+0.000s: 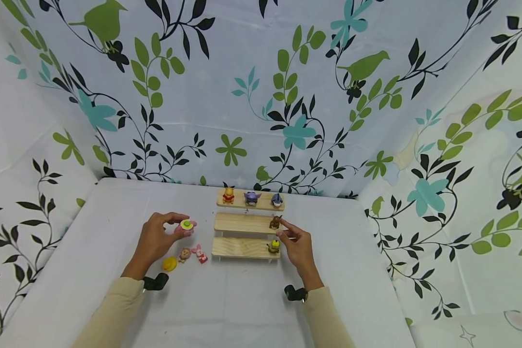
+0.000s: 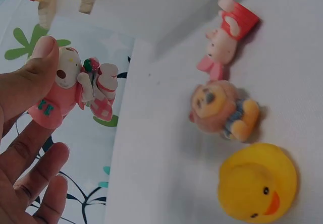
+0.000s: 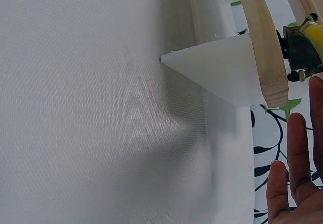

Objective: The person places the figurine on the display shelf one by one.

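My left hand (image 1: 154, 241) pinches a small pink-and-white kitten figurine (image 2: 65, 82) between thumb and fingers, above the white table left of a three-tier wooden shelf (image 1: 243, 223). In the left wrist view its other fingers spread below the figurine. At the right end of the middle tier, my right hand (image 1: 299, 247) pinches a small brown figurine (image 1: 275, 222) with thumb and index finger. Just below it, a green-and-yellow figurine (image 1: 273, 246) stands on the bottom tier. The right wrist view shows the other fingers extended beside the shelf; the brown figurine is out of that view.
On the top tier stand a yellow bear in red (image 1: 228, 195), a purple figurine (image 1: 252, 197) and a blue one (image 1: 277, 199). Near my left wrist lie a yellow duck (image 2: 257, 181), a lion-like figurine (image 2: 222, 108) and a pink piglet in red (image 2: 224, 42). Patterned cloth (image 1: 252, 121) hangs behind.
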A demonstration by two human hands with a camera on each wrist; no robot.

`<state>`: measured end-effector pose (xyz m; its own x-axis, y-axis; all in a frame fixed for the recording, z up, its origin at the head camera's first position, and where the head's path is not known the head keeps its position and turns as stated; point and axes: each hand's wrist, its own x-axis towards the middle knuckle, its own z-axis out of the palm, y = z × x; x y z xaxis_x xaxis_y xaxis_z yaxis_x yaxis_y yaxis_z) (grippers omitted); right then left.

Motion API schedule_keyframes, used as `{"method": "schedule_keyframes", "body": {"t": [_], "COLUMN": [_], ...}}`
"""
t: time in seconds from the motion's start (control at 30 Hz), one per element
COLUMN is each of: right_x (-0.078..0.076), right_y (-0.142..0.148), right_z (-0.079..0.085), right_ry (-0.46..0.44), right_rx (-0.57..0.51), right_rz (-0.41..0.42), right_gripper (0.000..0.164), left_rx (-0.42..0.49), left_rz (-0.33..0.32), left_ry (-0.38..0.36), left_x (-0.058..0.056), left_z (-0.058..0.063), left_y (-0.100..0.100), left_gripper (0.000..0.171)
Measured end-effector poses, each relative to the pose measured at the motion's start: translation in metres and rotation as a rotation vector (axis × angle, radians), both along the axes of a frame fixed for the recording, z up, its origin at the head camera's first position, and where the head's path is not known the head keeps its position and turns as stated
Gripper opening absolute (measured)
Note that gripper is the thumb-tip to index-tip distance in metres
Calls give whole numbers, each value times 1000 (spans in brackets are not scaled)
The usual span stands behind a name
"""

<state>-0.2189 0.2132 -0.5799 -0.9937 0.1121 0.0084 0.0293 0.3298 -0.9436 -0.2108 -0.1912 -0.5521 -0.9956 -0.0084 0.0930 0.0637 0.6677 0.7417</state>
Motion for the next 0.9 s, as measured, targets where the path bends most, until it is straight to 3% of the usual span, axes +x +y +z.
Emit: {"method": "schedule_keyframes", "body": {"t": [0.37, 0.9], "right_x": [0, 0], "right_y": [1, 1], "right_z": [-1, -2], "right_ry": [-1, 6], "right_rx": [-3, -4], "right_rz": [5, 12], "right_gripper": [34, 35], "left_rx": [-20, 25], "left_rz": [-22, -77], "left_ry": [53, 125], "left_x": [1, 4], "left_z": [18, 38], "left_y": [13, 45], "left_gripper": [48, 47]}}
